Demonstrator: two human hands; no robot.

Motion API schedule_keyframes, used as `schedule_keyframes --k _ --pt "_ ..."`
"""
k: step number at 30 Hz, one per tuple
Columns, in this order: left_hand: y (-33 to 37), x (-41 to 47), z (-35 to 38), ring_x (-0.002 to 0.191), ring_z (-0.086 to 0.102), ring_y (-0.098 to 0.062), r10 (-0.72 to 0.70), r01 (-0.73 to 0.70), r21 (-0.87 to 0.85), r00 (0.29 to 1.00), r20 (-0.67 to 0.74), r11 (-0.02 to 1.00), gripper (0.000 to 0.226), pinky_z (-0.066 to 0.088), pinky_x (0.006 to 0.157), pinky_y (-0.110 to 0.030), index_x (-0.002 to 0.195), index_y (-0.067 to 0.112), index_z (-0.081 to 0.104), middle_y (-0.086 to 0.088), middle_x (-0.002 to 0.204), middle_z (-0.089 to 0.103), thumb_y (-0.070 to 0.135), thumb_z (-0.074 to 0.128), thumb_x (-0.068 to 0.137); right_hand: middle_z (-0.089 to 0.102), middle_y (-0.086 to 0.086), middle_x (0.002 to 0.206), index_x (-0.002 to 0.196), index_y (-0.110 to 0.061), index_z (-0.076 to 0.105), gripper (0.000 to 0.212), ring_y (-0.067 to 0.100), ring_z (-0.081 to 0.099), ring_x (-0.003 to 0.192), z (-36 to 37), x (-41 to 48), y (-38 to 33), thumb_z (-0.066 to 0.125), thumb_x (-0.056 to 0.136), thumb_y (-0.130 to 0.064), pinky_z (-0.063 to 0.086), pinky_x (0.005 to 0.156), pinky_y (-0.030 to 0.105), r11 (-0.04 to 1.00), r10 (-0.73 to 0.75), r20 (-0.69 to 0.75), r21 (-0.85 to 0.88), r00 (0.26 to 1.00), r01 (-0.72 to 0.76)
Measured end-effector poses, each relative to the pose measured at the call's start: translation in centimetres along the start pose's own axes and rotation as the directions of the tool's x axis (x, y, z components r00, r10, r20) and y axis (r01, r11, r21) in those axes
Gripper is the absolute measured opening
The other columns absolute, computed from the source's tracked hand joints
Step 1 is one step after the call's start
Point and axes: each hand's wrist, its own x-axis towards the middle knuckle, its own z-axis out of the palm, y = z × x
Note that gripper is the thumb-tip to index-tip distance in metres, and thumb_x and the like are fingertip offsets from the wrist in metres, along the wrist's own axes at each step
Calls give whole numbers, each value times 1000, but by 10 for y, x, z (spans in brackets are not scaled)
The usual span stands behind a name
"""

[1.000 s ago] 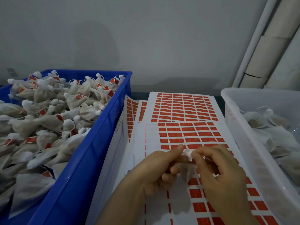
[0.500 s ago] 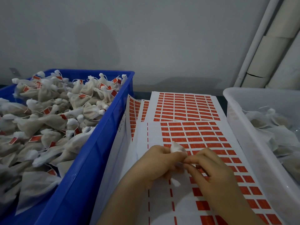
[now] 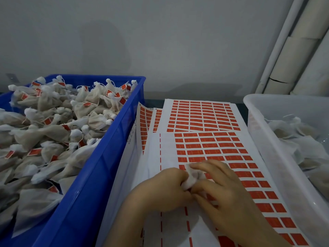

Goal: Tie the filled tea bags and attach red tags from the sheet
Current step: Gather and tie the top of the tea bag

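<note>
While bins flank them, both hands [image 3: 192,189] pinch one tea bag [image 3: 190,180].

Dark tabletop [image 3: 154,100], apparently: blue crate [image 3: 99,168], tag sheets [image 3: 201,120], clear bin [image 3: 267,132].

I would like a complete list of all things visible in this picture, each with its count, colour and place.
blue crate: one, blue, left side, heaped with tied bags.
tied tea bags: many, white with red tags, inside the blue crate.
tag sheets: several overlapping, white with red tags, centre, between the two bins.
clear bin: one, translucent white, right side.
untied bags: several, white, inside the clear bin.
pipes: a few, white, upper right against the grey wall.
tea bag: one, white, pinched between both hands above the sheets.
left hand: grips the tea bag.
right hand: pinches the same tea bag.
</note>
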Motion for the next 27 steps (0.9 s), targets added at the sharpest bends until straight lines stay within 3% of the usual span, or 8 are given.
schedule_keyframes --k 2,6,9,12,16,18,21,27 --pt "10 1 2 83 53 -7 -11 11 64 1000 -2 998 7 42 77 -14 101 26 55 8 98 58 23 53 94 65 -5 116 84 -25 73 16 16 53 117 0 1 -1 72 68 -25 36 100 43 997 -49 32 -57 998 50" --pt "20 18 4 123 44 -19 -68 68 225 998 -6 972 43 32 106 -28 140 16 36 -5 139 43 23 46 99 71 2 98 82 -17 73 22 19 66 96 4 0 1 81 62 -12 46 89 47 998 -19 -1 -52 1000 19" --pt "31 19 1 118 49 -14 -47 116 263 966 -253 958 42 37 103 -25 136 25 44 4 133 48 28 53 95 68 -3 80 74 -17 69 8 14 63 79 5 2 0 68 66 -20 45 77 32 994 61 -64 -86 996 -67" --pt "24 6 12 118 52 -10 187 -31 260 777 -601 965 53 40 100 -21 137 32 41 12 134 50 38 60 88 66 -2 71 68 -15 67 7 18 63 67 8 6 -1 67 65 -22 40 72 31 978 108 -132 -161 985 -129" --pt "23 15 29 82 56 -4 28 -18 21 676 -737 1000 24 40 80 -11 105 35 50 23 104 54 42 62 85 66 4 69 68 -10 66 13 23 63 64 11 8 -6 71 69 -22 44 69 36 953 140 -211 -236 967 -189" --pt "21 19 33 64 52 0 -119 -14 -173 672 -731 985 17 41 71 -5 82 34 48 29 81 49 41 62 85 66 6 69 69 -9 67 15 25 63 64 11 7 -9 64 66 -23 47 68 39 947 142 -227 -251 964 -199" --pt "19 24 30 50 56 -1 -304 6 -457 755 -582 889 33 39 49 -4 60 26 51 17 52 53 40 60 88 66 6 71 70 -9 67 14 26 64 66 11 8 -12 65 67 -23 48 68 40 936 138 -229 -288 964 -203" --pt "22 22 29 42 48 -7 -452 12 -830 843 -292 558 29 39 42 -12 72 18 66 10 50 57 43 62 87 67 6 74 74 -10 69 16 25 64 69 12 9 -15 64 69 -24 48 71 39 907 141 -220 -362 965 -215"
